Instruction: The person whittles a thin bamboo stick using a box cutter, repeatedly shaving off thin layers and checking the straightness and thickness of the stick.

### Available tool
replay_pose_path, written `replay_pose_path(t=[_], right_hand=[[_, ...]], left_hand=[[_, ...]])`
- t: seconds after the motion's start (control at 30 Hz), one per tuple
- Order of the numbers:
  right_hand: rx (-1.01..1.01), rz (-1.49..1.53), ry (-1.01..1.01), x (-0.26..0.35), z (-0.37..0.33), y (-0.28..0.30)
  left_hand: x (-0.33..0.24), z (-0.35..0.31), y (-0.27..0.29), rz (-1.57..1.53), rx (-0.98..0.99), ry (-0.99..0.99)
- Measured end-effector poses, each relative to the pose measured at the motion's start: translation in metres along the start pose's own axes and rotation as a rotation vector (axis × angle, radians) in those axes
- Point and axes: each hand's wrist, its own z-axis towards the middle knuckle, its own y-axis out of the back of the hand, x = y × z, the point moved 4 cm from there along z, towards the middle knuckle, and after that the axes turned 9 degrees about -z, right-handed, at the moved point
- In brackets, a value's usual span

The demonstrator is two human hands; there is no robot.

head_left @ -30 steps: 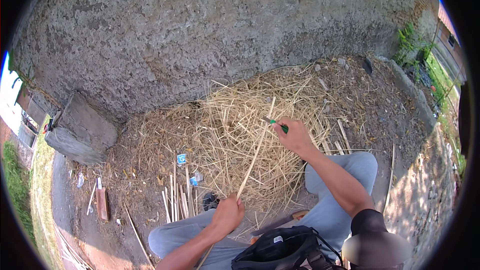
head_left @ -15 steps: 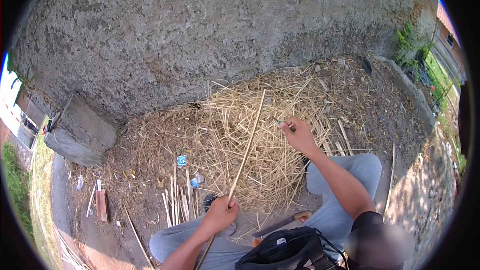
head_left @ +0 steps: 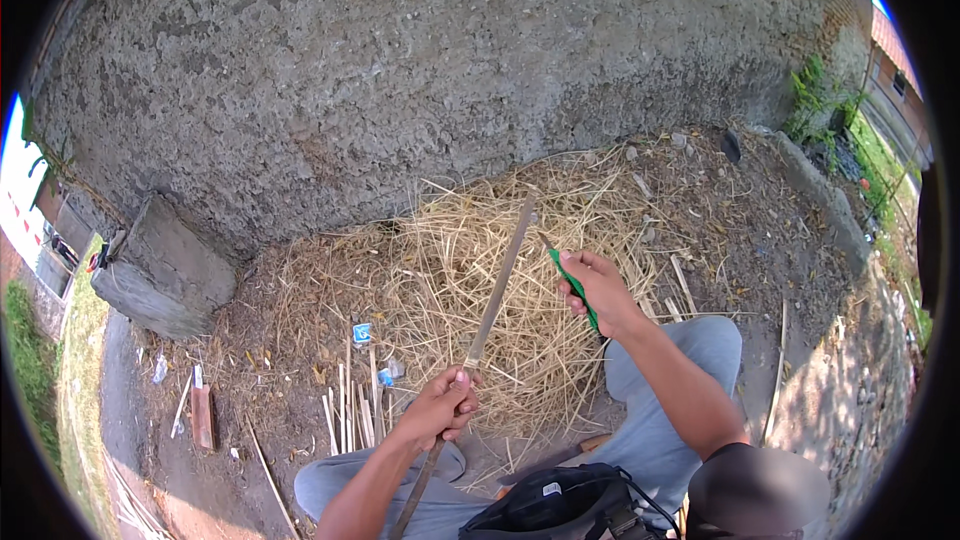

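Wooden strip (head_left: 499, 286): where's it sitting?
In my left hand (head_left: 440, 408). It slants up and away from that grip, tip leaning a bit right; the lower end runs back under my hand, over my leg.
Left grip state?
Clenched round the strip, thumb on top.
And your right hand (head_left: 598, 292)?
Fingers wrapped on a green-handled knife (head_left: 574, 283), ahead and to the right of the left grip. Blade points up-left at the strip, just beside it, a gap showing between.
Under the hands?
Pile of pale shavings (head_left: 540, 350), beyond my left grip and below the knife.
Anything else nearby?
Thin sticks (head_left: 349, 390) left of my left grip, blue wrapper (head_left: 361, 333) past them. Black bag (head_left: 560, 500) in my lap, nearer me than both grips. Rough grey wall (head_left: 400, 70) well beyond.
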Motion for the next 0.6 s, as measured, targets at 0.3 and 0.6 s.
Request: replay_pose_path(t=[0.3, 0.6], right_hand=[[0.004, 0.043, 0.036, 0.0119, -0.0016, 0.0011], [0.021, 0.021, 0.053, 0.0078, -0.0005, 0.001]], left_hand=[[0.0043, 0.0084, -0.0022, 0.003, 0.008, 0.009], [0.0006, 0.0033, -0.0055, 0.004, -0.007, -0.01]])
